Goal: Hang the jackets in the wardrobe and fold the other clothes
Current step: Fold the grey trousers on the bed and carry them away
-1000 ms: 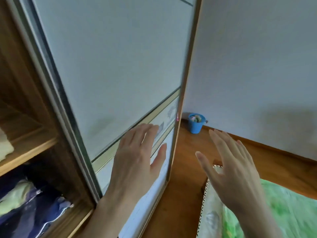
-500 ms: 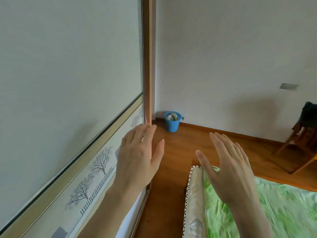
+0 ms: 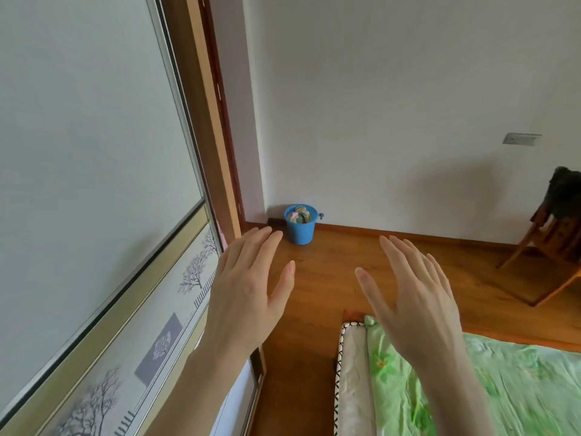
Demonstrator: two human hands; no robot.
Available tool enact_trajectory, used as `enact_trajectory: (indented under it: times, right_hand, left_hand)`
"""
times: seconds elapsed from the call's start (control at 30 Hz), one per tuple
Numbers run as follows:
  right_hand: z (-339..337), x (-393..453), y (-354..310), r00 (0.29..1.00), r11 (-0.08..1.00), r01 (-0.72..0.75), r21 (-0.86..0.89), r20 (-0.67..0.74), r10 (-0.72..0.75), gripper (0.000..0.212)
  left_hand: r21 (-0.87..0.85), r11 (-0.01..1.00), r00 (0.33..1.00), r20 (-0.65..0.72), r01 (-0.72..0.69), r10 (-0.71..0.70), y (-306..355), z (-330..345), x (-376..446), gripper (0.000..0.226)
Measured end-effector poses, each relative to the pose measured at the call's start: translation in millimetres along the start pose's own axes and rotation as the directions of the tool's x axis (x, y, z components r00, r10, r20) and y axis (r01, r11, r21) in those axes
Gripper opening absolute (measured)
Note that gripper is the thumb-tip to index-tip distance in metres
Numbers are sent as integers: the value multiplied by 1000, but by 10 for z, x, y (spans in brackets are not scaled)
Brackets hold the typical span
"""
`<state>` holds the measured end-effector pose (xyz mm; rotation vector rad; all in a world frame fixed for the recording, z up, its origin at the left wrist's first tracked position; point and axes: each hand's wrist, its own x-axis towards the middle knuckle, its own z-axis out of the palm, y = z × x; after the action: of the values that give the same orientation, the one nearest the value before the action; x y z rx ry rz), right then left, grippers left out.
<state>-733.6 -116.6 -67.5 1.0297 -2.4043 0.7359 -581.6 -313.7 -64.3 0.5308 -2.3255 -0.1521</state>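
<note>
Both our hands up, fingers spread, holding nothing: left hand [image 3: 248,297] beside the wardrobe door [image 3: 94,152], right hand [image 3: 418,303] over the bed [image 3: 518,388]. Dark garment [image 3: 566,196] draped on chair [image 3: 553,247], far right.

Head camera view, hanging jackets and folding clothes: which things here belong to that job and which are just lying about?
Job:
wardrobe sliding door
dark garment on the wooden chair
left hand, right hand, both empty

Lying about:
blue bucket
green bedsheet
wall socket

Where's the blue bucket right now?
The blue bucket stands on the floor in the far corner, against the wall, just right of the wardrobe door.
</note>
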Motion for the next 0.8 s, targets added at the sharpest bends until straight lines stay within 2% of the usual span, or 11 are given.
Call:
enact_trajectory:
  times: [0.17, 0.43, 0.67, 0.8]
  right_hand:
    - [338, 409, 264, 999, 998, -23, -53, 26, 24, 67]
    - [1011, 1479, 585, 993, 986, -119, -113, -24, 117, 68]
    - [1432, 2352, 829, 972, 965, -224, -140, -101, 211, 67]
    - [1574, 2688, 1091, 963, 946, -263, -189, -111, 246, 67]
  left_hand:
    - [-55, 998, 999, 13, -30, 31, -191, 524, 453, 49]
    - [-151, 987, 998, 22, -62, 67, -603, 1508, 1571, 54]
    - [-265, 954, 989, -6, -142, 146, -674, 2189, 2645, 48]
    - [-323, 935, 983, 53, -147, 173, -603, 2647, 3101, 50]
